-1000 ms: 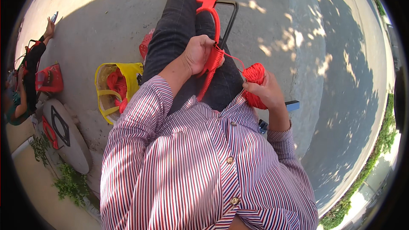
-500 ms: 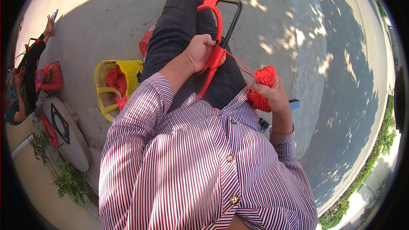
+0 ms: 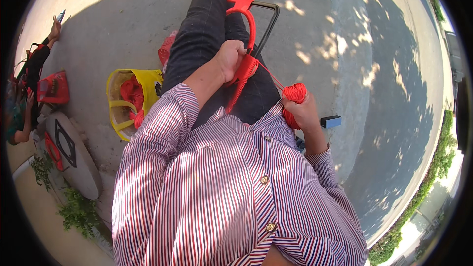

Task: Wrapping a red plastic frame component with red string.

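Over my lap lies a black angular frame (image 3: 270,23), with part of its bars wrapped in red cord (image 3: 252,22). My left hand (image 3: 230,60) is closed on the cord-wrapped part, thumb on top. My right hand (image 3: 304,110), beside my right thigh, grips a bundle of red cord (image 3: 295,93) that bulges out above and below the fist. A single strand runs taut from the bundle up to the wrapping near my left hand. The far side of the wrapped bar is hidden by my left fingers.
Left of my legs stands a yellow bag (image 3: 114,113) holding more red cord. A round stone slab (image 3: 88,167) carries a black frame and a red one. A small blue-and-black box (image 3: 331,121) lies on the ground at right. Another person (image 3: 24,113) sits far left near a red bag (image 3: 54,87).
My right hand has drawn slightly left and lower with the cord bundle, its fingers now wrapped more fully round it. The small box at right shows more fully. My left hand keeps its hold.
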The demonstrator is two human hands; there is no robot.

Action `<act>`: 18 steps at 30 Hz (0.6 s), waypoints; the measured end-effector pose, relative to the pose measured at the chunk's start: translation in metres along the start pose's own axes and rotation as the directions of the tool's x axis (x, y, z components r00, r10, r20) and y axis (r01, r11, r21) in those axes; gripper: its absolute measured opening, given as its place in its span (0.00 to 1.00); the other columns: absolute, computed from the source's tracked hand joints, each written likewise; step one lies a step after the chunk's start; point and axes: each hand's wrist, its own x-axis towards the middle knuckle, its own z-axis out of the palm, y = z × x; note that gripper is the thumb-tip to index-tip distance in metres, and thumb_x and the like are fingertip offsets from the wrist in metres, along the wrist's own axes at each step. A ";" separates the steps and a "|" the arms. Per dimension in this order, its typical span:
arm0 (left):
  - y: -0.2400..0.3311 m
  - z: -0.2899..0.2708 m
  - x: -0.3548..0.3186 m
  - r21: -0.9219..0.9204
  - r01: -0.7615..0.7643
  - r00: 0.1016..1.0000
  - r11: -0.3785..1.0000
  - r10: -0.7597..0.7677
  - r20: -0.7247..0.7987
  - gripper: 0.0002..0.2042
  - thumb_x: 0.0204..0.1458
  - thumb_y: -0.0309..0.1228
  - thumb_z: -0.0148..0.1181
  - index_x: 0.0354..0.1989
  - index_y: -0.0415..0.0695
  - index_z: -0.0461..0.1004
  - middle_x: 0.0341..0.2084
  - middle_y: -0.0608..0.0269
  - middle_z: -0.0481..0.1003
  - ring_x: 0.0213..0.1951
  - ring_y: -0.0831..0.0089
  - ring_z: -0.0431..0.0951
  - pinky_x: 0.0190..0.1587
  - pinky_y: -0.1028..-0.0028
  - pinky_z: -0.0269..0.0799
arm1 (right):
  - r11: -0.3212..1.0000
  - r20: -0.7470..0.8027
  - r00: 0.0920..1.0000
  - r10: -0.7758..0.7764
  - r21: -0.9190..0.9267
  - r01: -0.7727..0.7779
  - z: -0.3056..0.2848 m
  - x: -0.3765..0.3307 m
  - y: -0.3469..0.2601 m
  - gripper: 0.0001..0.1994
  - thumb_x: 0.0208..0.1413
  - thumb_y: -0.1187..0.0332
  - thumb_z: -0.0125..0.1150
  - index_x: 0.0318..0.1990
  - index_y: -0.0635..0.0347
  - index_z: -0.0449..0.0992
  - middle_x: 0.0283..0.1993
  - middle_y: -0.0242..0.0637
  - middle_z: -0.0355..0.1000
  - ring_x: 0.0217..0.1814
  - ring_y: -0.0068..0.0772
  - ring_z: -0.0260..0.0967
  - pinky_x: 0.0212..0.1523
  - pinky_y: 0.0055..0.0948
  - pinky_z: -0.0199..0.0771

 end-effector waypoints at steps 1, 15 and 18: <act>0.000 0.000 0.000 -0.019 0.011 1.000 1.000 -0.011 -0.020 0.14 0.43 0.35 0.44 0.25 0.35 0.69 0.20 0.47 0.70 0.22 0.56 0.69 0.30 0.62 0.68 | 1.000 -0.016 1.000 -0.007 -0.013 0.007 0.001 0.001 0.000 0.05 0.43 0.75 0.61 0.28 0.63 0.70 0.24 0.26 0.67 0.27 0.16 0.63 0.30 0.24 0.65; -0.022 0.036 -0.070 0.795 -0.594 0.418 -0.122 0.798 0.434 0.19 0.51 0.33 0.55 0.49 0.34 0.69 0.42 0.51 0.71 0.43 0.60 0.73 0.54 0.70 0.64 | 0.880 -0.201 0.883 -0.424 0.139 0.455 0.005 0.006 -0.064 0.24 0.56 0.59 0.60 0.54 0.70 0.72 0.55 0.44 0.69 0.56 0.34 0.67 0.57 0.32 0.65; -0.045 0.081 -0.102 0.633 -0.741 0.429 -0.224 0.568 0.702 0.26 0.50 0.30 0.61 0.57 0.33 0.63 0.46 0.49 0.70 0.47 0.57 0.73 0.54 0.66 0.66 | 0.721 -0.068 0.718 -0.692 -0.057 0.690 0.020 0.004 -0.089 0.31 0.57 0.51 0.59 0.58 0.70 0.67 0.63 0.48 0.63 0.64 0.39 0.62 0.63 0.36 0.60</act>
